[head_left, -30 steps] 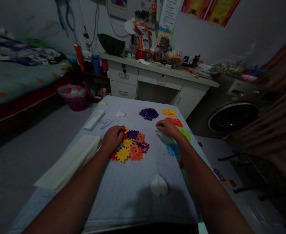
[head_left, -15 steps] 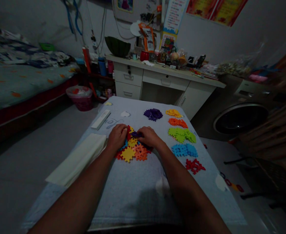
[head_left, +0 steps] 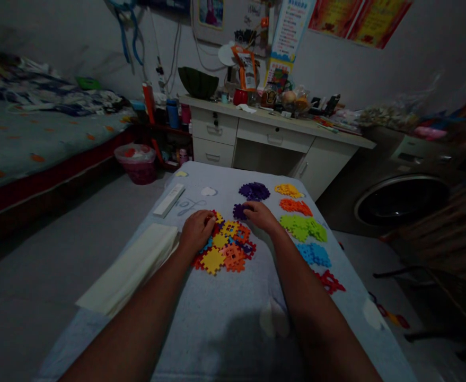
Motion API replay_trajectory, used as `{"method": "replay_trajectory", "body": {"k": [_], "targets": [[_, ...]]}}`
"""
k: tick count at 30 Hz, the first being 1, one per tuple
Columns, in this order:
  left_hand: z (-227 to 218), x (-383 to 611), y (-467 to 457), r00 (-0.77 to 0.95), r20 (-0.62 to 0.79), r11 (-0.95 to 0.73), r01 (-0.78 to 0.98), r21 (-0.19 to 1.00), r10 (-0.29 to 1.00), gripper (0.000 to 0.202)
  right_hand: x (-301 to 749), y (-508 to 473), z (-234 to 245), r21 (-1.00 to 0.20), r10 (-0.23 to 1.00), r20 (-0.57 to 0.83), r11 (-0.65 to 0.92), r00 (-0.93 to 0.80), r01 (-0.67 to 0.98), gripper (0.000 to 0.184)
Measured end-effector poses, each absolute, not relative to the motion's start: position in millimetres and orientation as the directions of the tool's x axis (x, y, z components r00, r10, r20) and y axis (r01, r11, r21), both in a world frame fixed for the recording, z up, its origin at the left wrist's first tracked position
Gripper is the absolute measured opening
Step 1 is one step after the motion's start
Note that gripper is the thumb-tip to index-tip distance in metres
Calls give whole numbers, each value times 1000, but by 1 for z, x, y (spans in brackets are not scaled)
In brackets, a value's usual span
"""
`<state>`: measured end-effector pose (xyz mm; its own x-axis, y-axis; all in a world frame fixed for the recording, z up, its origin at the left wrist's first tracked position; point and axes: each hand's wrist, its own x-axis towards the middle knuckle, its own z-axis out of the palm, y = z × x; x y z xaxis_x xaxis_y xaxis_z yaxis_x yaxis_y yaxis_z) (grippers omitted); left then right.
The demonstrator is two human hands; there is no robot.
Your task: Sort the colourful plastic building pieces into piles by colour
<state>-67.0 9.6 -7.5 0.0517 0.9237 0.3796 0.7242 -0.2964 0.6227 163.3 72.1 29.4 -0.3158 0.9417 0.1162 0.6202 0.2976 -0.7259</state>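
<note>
A: what's the person actually got hold of here?

B: right hand, just above frame centre, has its fingertips pinched narrow on a purple piece, sitting between the mixed heap and the purple pile. The left hand is curled over the heap's left side. Can't tell if it's gripping anything, looks more like it's pinning the heap so it doesn't slide.

A: and the colour blobs on the right?

B: one colour each, in a column: yellow pile, orange pile, green pile, blue pile, red pieces. Probably kept apart so they don't mix. The red ones are close to the table edge at lower right, so not much slack there. Plenty of bare cloth at lower centre, and a folded white sheet hangs over the left edge
</note>
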Motion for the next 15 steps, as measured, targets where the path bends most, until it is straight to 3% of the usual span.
{"method": "replay_trajectory", "body": {"k": [5, 9, 15], "targets": [[-5, -67, 7, 16, 366, -265, 722, 640, 930, 32, 160, 109, 16, -804, 973, 223, 147, 62, 576, 25], [0, -67, 5, -46, 369, -237, 690, 684, 928, 32, 156, 125, 8, -808, 960, 253, 142, 119, 571, 24], [6, -66, 2, -102, 406, -246, 654, 715, 908, 32, 156, 126, 2, -785, 951, 261, 110, 166, 610, 39]]}}
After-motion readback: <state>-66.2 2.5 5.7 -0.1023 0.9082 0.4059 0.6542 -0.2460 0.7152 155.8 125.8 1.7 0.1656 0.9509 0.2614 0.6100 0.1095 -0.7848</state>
